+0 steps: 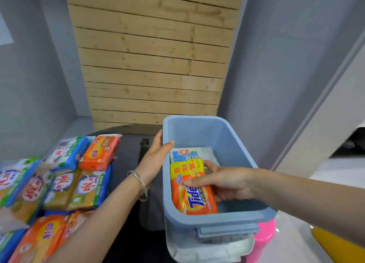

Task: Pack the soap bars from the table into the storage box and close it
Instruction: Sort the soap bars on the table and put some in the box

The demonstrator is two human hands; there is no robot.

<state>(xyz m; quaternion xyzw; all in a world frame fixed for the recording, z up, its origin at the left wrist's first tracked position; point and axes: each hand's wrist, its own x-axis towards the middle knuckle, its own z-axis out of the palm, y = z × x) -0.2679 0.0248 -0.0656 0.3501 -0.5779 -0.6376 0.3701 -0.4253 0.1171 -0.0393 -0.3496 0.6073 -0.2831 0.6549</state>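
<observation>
Right hand (223, 181) is down in the blue storage box (207, 134), its grip curled round an orange Tide soap bar (194, 197) against the left wall, next to a white-and-blue bar (184, 154); left hand (156, 156) clasps the box's left rim, thumb hooked inside. More soap bars (59, 183) are heaped on the dark tabletop (126, 160) to the left; wooden slat panel (154, 55) behind, grey walls (276, 65) either side.

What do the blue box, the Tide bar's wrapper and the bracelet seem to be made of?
Blue box: probably moulded plastic, matte, with a smooth rounded rim.
Tide bar: wrapper likely thin glossy plastic film; it shines and creases.
Bracelet: apparently metal, silvery with bright highlights.
</observation>
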